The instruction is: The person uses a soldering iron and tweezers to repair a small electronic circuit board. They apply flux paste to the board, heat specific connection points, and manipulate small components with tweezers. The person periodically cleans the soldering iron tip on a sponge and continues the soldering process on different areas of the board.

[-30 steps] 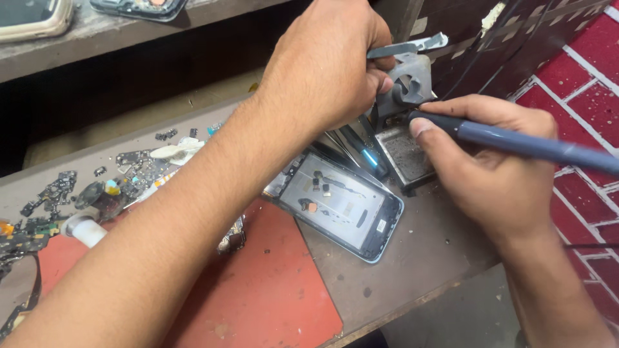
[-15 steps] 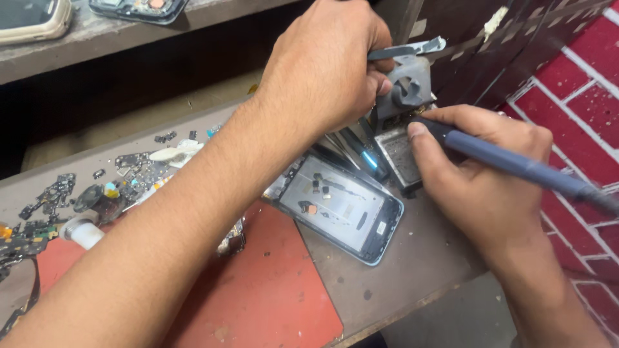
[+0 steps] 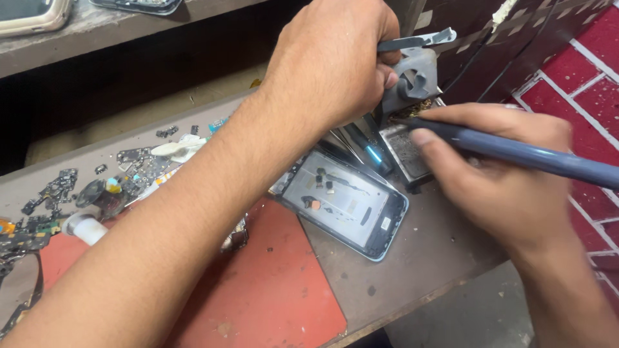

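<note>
R hand (image 3: 509, 187) w/ the blue soldering iron (image 3: 529, 154) has slid down a bit, fingers clamped on it, tip at the grey stand (image 3: 412, 80). L hand (image 3: 329, 61) stays clamped on that stand. Opened phone (image 3: 345, 203) lies just beside, so prob cleaning the tip.

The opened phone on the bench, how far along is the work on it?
Done: the phone lies opened, insides showing, loose parts scattered at the side. In hand: the right hand holds a soldering iron at the grey stand, which the left hand grips. Left: the phone remains unassembled.
</note>
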